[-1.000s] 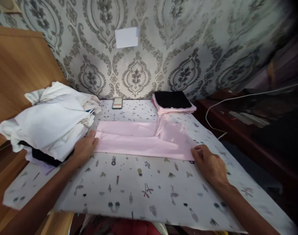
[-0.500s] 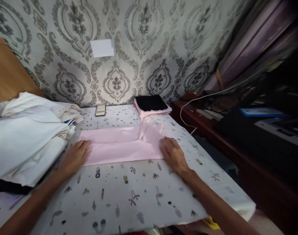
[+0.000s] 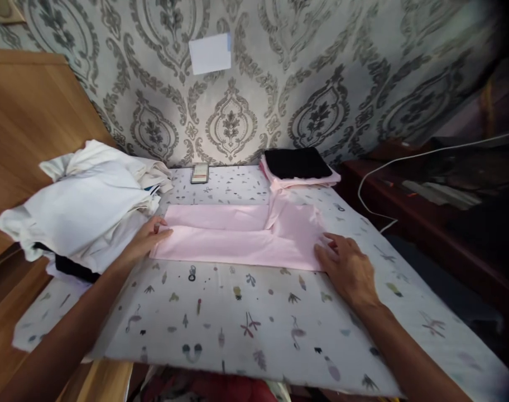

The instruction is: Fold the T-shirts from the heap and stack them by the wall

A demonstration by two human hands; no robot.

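Note:
A pale pink garment [image 3: 238, 245] lies folded into a long strip across the patterned sheet, with a bunched, sleeve-like fold near its right end. At its left end rests my left hand [image 3: 149, 237], fingers slightly bent and apart on the edge of the cloth. My right hand [image 3: 349, 268] touches the right end with its fingertips, fingers loosely curved and spread. Behind the right end sits a stack of folded clothes [image 3: 298, 164], black on top with pink beneath.
A loose heap of white clothes [image 3: 91, 192] lies on the left, beside a wooden panel [image 3: 32, 106]. Near the wall is a small card-like item [image 3: 200, 173]. A white cable [image 3: 371, 173] runs over a dark red ledge [image 3: 426, 223] to the right of the sheet [image 3: 221, 318].
The view has swung left, so things appear further right. Both hands stay at the garment's ends; their fingers are now more bent. The garment keeps its folded shape.

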